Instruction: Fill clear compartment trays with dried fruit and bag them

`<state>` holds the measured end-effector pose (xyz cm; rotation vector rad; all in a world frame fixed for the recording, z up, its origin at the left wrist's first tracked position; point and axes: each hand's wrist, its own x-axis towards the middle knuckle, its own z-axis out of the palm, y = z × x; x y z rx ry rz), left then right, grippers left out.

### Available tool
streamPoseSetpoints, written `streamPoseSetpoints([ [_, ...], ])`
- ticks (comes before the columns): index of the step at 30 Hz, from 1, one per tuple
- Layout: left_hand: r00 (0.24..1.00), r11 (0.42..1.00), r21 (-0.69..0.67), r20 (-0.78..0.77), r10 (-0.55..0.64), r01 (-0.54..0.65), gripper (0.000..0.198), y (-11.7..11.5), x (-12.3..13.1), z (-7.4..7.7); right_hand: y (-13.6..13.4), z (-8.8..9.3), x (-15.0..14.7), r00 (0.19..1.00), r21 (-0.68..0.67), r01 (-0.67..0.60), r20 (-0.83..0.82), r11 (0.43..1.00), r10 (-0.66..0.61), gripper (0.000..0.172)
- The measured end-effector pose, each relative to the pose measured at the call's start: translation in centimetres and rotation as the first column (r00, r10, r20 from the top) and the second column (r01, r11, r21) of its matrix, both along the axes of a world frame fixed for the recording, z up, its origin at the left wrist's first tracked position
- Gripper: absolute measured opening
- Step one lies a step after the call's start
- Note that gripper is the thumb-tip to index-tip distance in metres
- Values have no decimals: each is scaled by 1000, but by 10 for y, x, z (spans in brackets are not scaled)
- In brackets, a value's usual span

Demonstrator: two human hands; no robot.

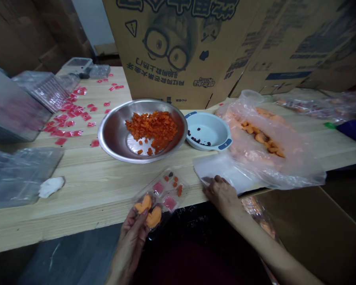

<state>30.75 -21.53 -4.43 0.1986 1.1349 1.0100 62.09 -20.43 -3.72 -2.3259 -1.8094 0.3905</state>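
My left hand (135,230) grips a clear plastic compartment tray (182,198) by its near end, tilted over the table's front edge. Two orange heart-shaped pieces (153,217) lie in its near compartments; pink-red squares (169,203), small orange bits and a dark bit show in the others. My right hand (222,194) has its fingers bent and pressed on the near edge of a stack of thin white plastic bags (225,168). Its fingertips are partly hidden. Just beyond the tray sits a steel bowl (106,138) holding orange diced pieces (154,126).
A light blue basin (213,122) holds a few dark bits. At right lies a large clear bag (302,166) with orange pieces. Pink-red packets (74,113) lie scattered at left near stacked clear trays (17,174). A printed carton (178,47) stands behind; an open box (311,221) is below right.
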Motion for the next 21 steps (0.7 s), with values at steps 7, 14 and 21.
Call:
streamPoseSetpoints([
  [7, 1000, 1000, -30, 21, 8, -7, 62, -2, 2, -3, 20, 2, 33, 934, -27, 29, -356, 999, -37, 25],
  [14, 999, 1000, -1, 37, 8, -8, 52, 5, 21, -3, 30, -2, 62, 653, -178, 46, -739, 983, -164, 63],
  [21, 999, 984, 174, -36, -34, 39, 48, -8, 75, 13, 22, -7, 46, 591, -61, 156, -794, 986, -143, 50],
])
